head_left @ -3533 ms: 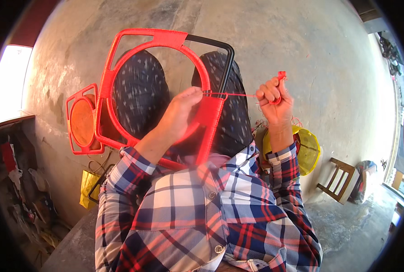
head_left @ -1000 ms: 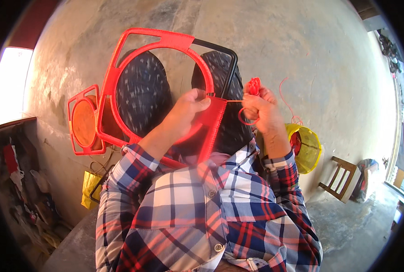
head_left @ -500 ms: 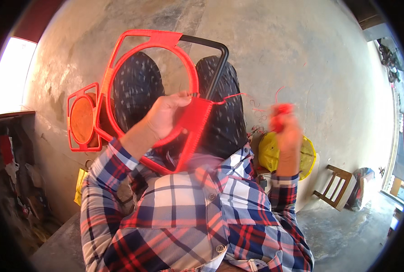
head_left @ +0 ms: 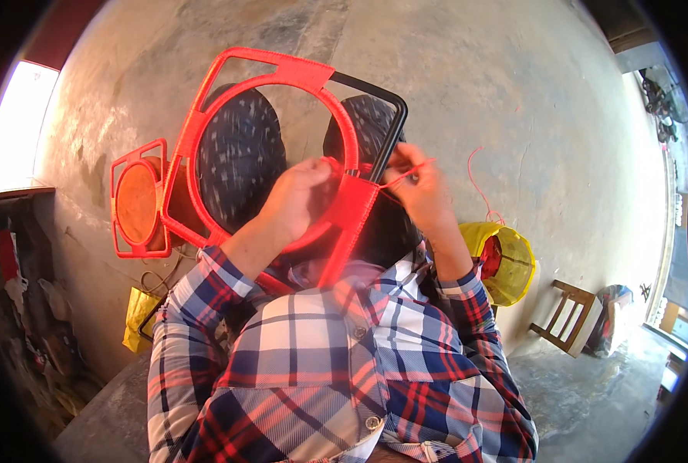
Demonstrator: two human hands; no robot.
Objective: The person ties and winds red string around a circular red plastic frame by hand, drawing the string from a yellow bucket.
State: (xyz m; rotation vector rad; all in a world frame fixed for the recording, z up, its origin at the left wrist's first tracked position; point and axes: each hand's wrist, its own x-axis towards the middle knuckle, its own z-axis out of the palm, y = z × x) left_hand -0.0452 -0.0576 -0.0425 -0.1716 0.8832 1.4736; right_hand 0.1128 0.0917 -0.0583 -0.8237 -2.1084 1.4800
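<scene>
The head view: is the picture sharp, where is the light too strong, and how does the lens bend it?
Head view: both hands, left and right, and the red frame look sharp; the bright opening at the left is washed out white; the fisheye curves the concrete floor and leaves dark corners.

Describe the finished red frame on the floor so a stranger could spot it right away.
Start at the large red frame across the person's knees. Left of it on the concrete floor lies the small red frame. It alone is squarish, with an orange disc filling its middle.
</scene>
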